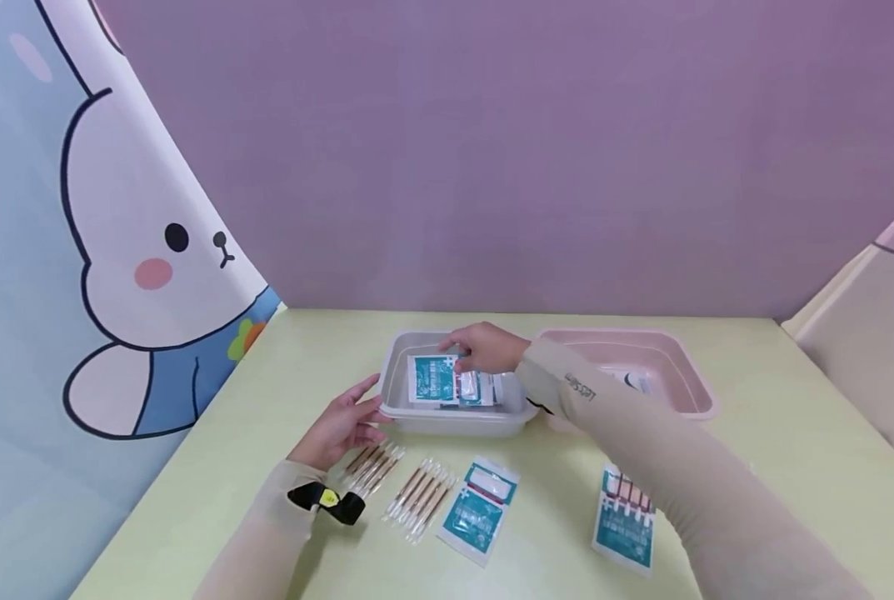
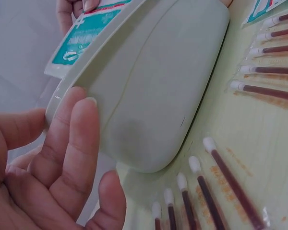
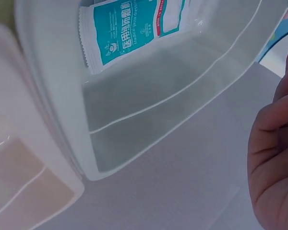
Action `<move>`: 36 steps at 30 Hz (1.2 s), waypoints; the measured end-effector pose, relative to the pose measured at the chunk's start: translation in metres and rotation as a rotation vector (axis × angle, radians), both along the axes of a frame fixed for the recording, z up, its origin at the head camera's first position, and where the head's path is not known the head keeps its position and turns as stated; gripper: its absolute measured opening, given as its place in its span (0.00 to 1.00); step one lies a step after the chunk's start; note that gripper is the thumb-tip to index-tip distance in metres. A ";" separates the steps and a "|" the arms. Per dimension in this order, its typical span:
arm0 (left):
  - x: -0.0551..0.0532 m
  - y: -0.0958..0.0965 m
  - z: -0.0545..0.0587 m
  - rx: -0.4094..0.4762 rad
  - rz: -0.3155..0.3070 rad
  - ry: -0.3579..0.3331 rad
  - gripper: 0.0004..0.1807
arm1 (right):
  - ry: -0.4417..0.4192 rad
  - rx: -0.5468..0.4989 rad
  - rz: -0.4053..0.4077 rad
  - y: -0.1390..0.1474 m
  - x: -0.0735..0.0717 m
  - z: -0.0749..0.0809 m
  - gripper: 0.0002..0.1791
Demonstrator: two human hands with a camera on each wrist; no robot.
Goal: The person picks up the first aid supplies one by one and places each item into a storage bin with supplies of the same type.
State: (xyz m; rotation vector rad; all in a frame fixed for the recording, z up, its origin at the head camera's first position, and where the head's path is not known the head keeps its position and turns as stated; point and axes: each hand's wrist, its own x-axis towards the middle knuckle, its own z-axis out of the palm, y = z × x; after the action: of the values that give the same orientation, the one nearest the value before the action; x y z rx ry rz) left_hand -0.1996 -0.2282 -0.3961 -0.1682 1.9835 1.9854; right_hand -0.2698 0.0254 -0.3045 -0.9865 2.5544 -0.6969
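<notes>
My left hand (image 1: 342,425) grips the left end of a pale grey plastic basin (image 1: 457,425); its thumb is at the rim and its fingers lie against the outer wall. Over the basin, my right hand (image 1: 489,347) pinches a teal-and-white gauze dressing packet (image 1: 433,379) by its edge. The left wrist view shows that packet (image 2: 81,40) tilted above the rim with fingertips on it. Another gauze dressing packet (image 3: 129,28) lies inside the basin in the right wrist view. Only part of the right hand (image 3: 276,153) shows there.
A pink basin (image 1: 700,402) stands against the grey one on the right, partly behind the right sleeve. In front lie two clear packs of brown iodine swabs (image 1: 420,497), a gauze packet (image 1: 476,517), and another packet (image 1: 622,533) with swabs on it.
</notes>
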 end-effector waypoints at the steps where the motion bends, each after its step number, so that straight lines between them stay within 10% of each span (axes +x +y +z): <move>1: 0.001 -0.001 -0.001 0.003 -0.001 -0.001 0.30 | -0.001 0.003 -0.010 -0.002 -0.001 -0.002 0.21; 16: 0.000 -0.005 0.000 -0.017 -0.007 0.051 0.30 | -0.112 -0.056 -0.319 0.001 -0.037 0.003 0.14; 36: -0.002 0.002 -0.007 -0.025 0.019 0.028 0.28 | -0.150 0.093 -0.268 -0.009 -0.048 -0.020 0.19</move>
State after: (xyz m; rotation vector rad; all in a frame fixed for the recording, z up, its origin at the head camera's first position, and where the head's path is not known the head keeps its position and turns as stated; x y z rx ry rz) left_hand -0.2011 -0.2267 -0.4028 -0.1662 2.0321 1.9859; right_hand -0.3178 0.0159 -0.3241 -0.5459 2.5837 -0.6855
